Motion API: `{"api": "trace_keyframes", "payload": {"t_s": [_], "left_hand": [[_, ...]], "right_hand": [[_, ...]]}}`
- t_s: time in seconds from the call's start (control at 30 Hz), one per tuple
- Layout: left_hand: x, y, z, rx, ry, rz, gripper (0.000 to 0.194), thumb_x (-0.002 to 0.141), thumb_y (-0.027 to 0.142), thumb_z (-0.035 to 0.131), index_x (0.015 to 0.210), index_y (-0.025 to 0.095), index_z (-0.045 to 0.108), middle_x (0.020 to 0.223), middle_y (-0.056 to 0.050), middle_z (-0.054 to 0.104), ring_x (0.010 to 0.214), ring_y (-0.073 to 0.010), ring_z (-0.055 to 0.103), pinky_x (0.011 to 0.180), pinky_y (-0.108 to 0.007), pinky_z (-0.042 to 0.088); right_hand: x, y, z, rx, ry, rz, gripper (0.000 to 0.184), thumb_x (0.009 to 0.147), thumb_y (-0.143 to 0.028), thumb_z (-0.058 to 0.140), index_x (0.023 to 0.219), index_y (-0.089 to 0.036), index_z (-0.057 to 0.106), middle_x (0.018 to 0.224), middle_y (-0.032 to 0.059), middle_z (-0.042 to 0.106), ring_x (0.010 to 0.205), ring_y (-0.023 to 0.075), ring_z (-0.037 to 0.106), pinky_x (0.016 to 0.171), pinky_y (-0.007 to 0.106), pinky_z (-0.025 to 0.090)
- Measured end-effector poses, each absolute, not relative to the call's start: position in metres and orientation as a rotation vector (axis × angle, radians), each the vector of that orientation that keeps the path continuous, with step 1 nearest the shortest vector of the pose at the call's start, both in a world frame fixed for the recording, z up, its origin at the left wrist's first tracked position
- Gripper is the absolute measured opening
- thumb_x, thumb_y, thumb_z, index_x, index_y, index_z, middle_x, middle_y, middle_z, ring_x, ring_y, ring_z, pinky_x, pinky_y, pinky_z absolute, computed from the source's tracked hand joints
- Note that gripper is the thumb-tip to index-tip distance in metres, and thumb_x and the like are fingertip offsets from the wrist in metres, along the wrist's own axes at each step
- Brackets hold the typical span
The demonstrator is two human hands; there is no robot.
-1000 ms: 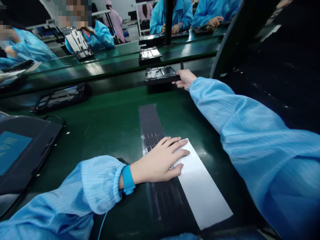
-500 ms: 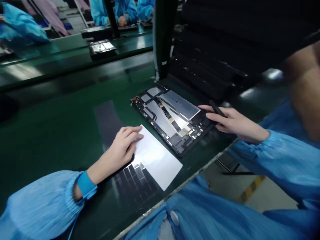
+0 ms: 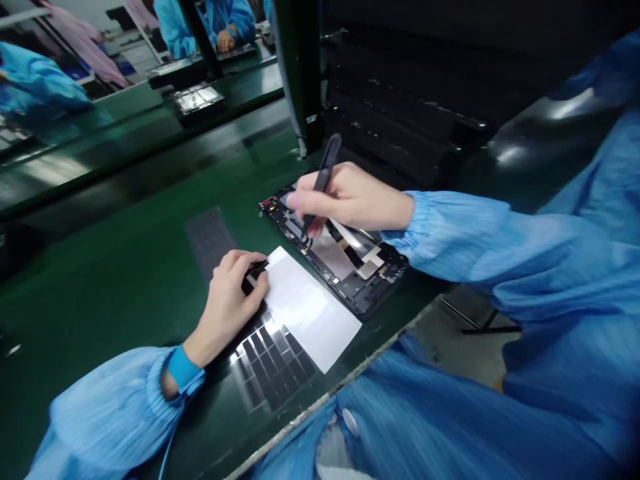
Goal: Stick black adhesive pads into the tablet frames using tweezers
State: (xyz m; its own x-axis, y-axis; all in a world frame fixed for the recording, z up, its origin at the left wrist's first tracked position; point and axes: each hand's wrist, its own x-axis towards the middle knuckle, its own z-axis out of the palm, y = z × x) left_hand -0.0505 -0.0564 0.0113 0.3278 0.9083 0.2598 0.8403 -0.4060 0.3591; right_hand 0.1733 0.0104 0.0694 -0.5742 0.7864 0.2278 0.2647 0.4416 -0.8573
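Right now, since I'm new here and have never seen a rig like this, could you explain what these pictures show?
There is no machine: these are a person's bare hands, seen by one camera worn on the head, looking forward and down. On the green worktable lies an opened tablet-like device, its inner parts showing. Beside it are a white sheet and a clear sheet with black strips. The right hand holds a slim black tool, perhaps tweezers, over the device. The left hand is at the white sheet's edge; its exact grip is unclear. Beyond, a co-worker's hand belongs to someone else.
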Motion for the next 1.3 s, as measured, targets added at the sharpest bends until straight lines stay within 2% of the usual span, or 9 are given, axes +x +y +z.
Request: {"api": "trace_keyframes", "payload": {"t_s": [0.1,0.23,0.57,0.77,0.87,1.07,1.17,1.3], "left_hand": [[-0.051,-0.057,0.009,2.392,1.6,0.665,0.017,0.08,0.02,0.049,0.093,0.014,0.057,0.088,-0.005,0.057,0.085,-0.0192,0.055,0.074,-0.034,0.045],[-0.054,-0.057,0.005,2.347,1.556,0.774,0.012,0.078,0.017,0.051,0.088,0.014,0.057,0.084,-0.005,0.058,0.081,-0.0171,0.055,0.072,-0.032,0.046],[-0.058,-0.055,0.0,2.37,1.445,0.93,0.008,0.075,0.012,0.055,0.08,0.014,0.06,0.086,-0.005,0.063,0.078,-0.0145,0.056,0.07,-0.028,0.048],[-0.054,-0.057,-0.001,2.38,1.473,0.889,0.01,0.077,0.014,0.053,0.079,0.013,0.063,0.083,-0.006,0.061,0.076,-0.0144,0.055,0.066,-0.027,0.048],[-0.053,-0.059,0.001,2.402,1.477,0.817,0.013,0.08,0.015,0.05,0.081,0.012,0.062,0.083,-0.007,0.059,0.076,-0.0146,0.054,0.066,-0.027,0.047],[-0.051,-0.049,0.009,2.483,1.447,0.68,0.008,0.08,0.018,0.049,0.082,0.015,0.057,0.084,-0.005,0.059,0.081,-0.0177,0.052,0.074,-0.034,0.044],[-0.041,-0.042,0.013,2.44,1.36,0.792,0.008,0.078,0.018,0.051,0.085,0.016,0.049,0.092,-0.006,0.058,0.087,-0.0174,0.052,0.077,-0.033,0.043],[-0.028,-0.04,0.012,2.362,1.124,0.924,0.017,0.075,0.012,0.049,0.078,0.019,0.034,0.103,-0.008,0.057,0.092,-0.0151,0.053,0.077,-0.029,0.045]], "right_hand": [[0.138,0.02,0.055,-0.688,-2.174,1.219,0.021,0.076,-0.033,0.062,0.074,-0.015,0.052,0.063,-0.0017,0.061,0.059,0.0103,0.062,0.051,0.019,0.049],[0.119,0.021,0.033,-0.63,-2.22,1.241,0.014,0.078,-0.026,0.059,0.077,-0.015,0.05,0.067,0.0003,0.062,0.063,0.0127,0.064,0.055,0.022,0.051],[0.119,0.018,0.022,-0.649,-2.332,0.924,0.009,0.077,-0.021,0.058,0.076,-0.014,0.055,0.071,0.0022,0.06,0.061,0.0111,0.058,0.053,0.021,0.045],[0.114,0.018,0.02,-0.617,-2.334,0.849,0.013,0.076,-0.023,0.06,0.068,-0.014,0.056,0.067,0.0014,0.057,0.057,0.0104,0.057,0.051,0.021,0.043],[0.121,0.017,0.03,-0.665,-2.281,0.943,0.017,0.076,-0.026,0.061,0.066,-0.015,0.053,0.06,0.0001,0.056,0.052,0.0116,0.058,0.049,0.023,0.045],[0.158,0.007,0.046,-0.895,-2.033,0.833,0.023,0.071,-0.028,0.066,0.061,-0.017,0.049,0.06,-0.0004,0.055,0.05,0.0126,0.06,0.044,0.022,0.047],[0.165,0.0,0.034,-0.938,-1.912,0.861,0.023,0.073,-0.026,0.064,0.06,-0.019,0.046,0.056,-0.0017,0.054,0.045,0.0123,0.058,0.041,0.023,0.047],[0.162,-0.003,0.018,-0.879,-1.856,0.898,0.025,0.073,-0.022,0.064,0.059,-0.019,0.043,0.057,-0.0023,0.053,0.045,0.0115,0.057,0.041,0.023,0.046]]}}
